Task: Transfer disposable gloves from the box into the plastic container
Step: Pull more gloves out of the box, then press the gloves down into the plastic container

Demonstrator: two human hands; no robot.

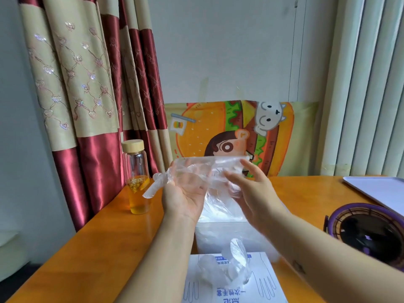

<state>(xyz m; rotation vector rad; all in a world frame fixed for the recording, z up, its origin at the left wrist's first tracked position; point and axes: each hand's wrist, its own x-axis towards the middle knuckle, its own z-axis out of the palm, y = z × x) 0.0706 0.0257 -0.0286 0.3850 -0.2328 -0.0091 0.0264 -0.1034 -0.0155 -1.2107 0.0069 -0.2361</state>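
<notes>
A clear disposable glove [203,169] is stretched between both hands above the table. My left hand [185,195], palm up, pinches the glove near its finger end, and the glove's fingers dangle off to the left. My right hand [251,193] holds the cuff end between thumb and fingers. Right below the hands stands the translucent plastic container [207,241] with clear film inside. The white and blue glove box [269,281] lies at the near edge, and crumpled gloves [236,265] stick out of its top opening.
A glass bottle [137,182] with yellow liquid and a wooden lid stands at the left on the orange table [109,237]. At the right sit a purple-rimmed round fan [369,235] and a white tray [380,189]. A cartoon cushion [218,127] leans against the wall.
</notes>
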